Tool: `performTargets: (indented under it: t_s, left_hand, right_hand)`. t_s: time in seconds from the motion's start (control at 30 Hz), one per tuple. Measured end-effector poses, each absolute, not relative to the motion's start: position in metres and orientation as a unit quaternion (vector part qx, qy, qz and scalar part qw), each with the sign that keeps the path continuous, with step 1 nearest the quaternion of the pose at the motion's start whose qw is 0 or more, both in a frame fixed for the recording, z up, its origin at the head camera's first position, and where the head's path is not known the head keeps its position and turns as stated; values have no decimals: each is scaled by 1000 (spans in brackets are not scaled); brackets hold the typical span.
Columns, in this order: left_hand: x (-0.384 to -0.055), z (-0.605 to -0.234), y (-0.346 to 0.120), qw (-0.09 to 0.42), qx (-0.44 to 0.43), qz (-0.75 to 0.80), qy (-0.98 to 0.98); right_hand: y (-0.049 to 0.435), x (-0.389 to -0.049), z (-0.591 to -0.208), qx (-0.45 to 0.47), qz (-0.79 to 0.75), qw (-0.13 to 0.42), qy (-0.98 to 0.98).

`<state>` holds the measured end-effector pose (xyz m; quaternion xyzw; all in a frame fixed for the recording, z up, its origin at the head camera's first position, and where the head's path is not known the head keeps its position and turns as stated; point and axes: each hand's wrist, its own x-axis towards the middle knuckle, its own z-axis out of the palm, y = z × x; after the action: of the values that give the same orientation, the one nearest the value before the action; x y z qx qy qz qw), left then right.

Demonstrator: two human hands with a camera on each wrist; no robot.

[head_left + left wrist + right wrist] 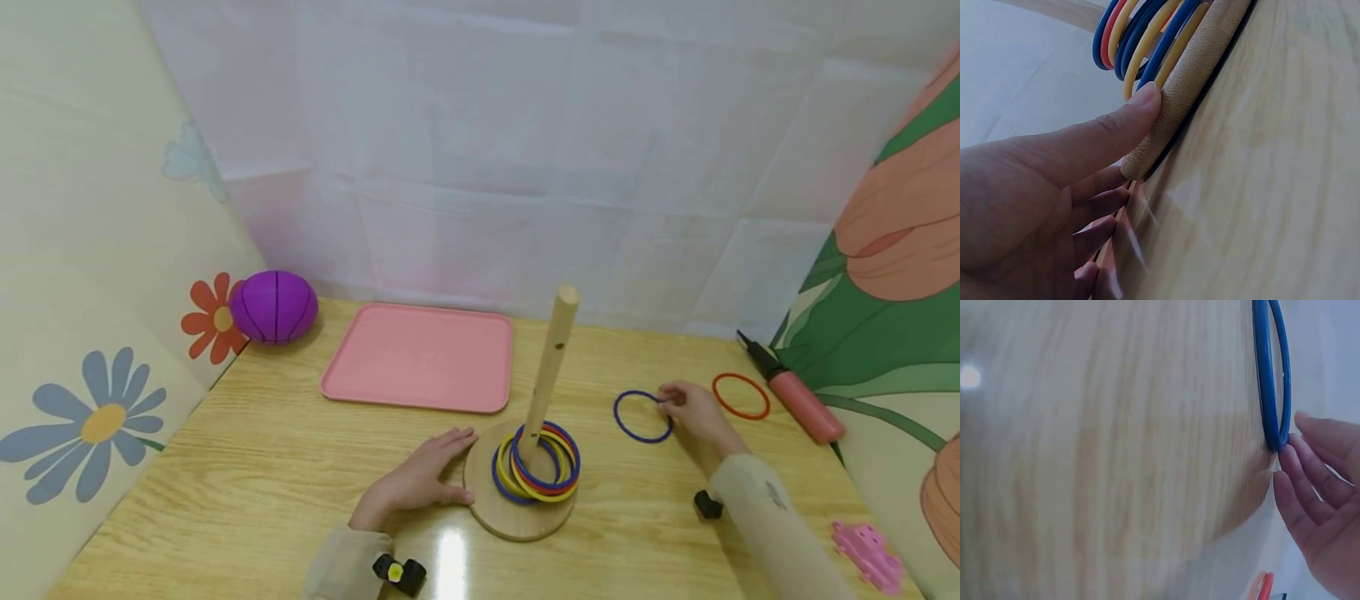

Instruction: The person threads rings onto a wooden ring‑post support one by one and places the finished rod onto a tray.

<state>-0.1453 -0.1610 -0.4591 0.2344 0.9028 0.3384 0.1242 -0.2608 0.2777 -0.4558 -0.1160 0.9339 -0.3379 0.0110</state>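
Observation:
On the table stands a round wooden base (517, 521) with an upright wooden post (551, 358). Stacked blue, yellow and red rings (547, 492) circle the foot of the post. My left hand (422, 477) rests against the left edge of the base, thumb (1144, 97) against its upper rim and the other fingers spread along its side. To the right of the base, a single blue ring (617, 414) lies on the table. Fingertips of my right hand (693, 410) meet its right edge; in the right wrist view, the thumb (1310, 423) stands slightly apart from the ring (1264, 375).
A red ring (741, 413) lies to the right of my right hand, beside a pink hand pump (802, 404). Behind the base is a pink tray (427, 358), with a purple ball (275, 307) at its left. A pink toy (868, 554) lies front right. Cloth hangs around the table.

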Motion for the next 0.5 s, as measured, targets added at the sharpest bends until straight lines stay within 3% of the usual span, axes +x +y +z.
performTargets:
  t_s: [0.5]
  left_hand:
    - [-145, -459, -161, 127, 230, 340, 903]
  right_hand:
    - [272, -262, -459, -101, -298, 7, 949]
